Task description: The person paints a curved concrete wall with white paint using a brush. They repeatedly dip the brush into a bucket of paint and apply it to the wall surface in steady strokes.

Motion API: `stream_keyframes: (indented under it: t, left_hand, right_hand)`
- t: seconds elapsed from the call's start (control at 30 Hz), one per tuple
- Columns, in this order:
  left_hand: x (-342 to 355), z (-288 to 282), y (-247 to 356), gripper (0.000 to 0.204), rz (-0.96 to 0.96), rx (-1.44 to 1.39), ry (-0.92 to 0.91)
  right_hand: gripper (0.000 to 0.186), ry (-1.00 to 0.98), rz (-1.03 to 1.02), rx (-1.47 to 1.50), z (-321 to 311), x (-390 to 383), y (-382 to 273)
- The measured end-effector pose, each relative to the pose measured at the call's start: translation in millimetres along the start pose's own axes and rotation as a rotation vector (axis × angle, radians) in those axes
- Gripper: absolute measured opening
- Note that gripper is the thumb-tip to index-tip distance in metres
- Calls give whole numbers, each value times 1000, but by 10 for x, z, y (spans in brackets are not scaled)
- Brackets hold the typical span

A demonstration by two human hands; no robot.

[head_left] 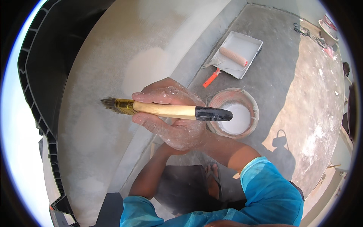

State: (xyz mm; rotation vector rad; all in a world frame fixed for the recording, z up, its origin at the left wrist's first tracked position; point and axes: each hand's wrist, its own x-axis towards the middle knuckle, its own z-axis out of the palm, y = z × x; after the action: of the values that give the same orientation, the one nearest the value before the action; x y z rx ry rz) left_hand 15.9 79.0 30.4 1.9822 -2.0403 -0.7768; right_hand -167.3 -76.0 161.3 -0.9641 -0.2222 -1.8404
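Observation:
My right hand point(170, 126), speckled with white, grips a paintbrush point(164, 110) crosswise in front of me. Its dark bristles point left, and its wooden handle ends in a black tip at the right. My left hand point(174, 150) is mostly hidden behind the right one, so its fingers cannot be seen. Just beyond the brush, on the grey floor, stands a round bucket point(252, 104) with white liquid inside, partly covered by my hand and the brush handle.
A paint tray point(247, 39) holds a pink roller point(233, 56); a red roller handle point(211, 77) sticks out toward me. A pale, patchy wall point(98, 75) fills the left. Containers point(328, 32) stand at the far upper right. My sandalled foot point(213, 179) shows below.

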Motion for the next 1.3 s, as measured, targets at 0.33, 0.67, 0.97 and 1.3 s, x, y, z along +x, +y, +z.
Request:
stream_keyframes:
  t: [0.33, 0.67, 0.97, 1.3]
  left_hand:
    - [431, -283, 686, 41, -401, 65, -420]
    - [330, -269, 596, 38, -371, 40, -355]
    - [-85, 314, -781, 35, 260, 587, 114]
    - [337, -275, 681, 40, -463, 39, -347]
  right_hand:
    - [23, 103, 354, 336, -81, 524, 282]
    - [27, 195, -556, -553, -294, 778, 495]
    - [28, -152, -294, -38, 354, 46, 39]
    - [32, 455, 168, 417, -435, 671, 256]
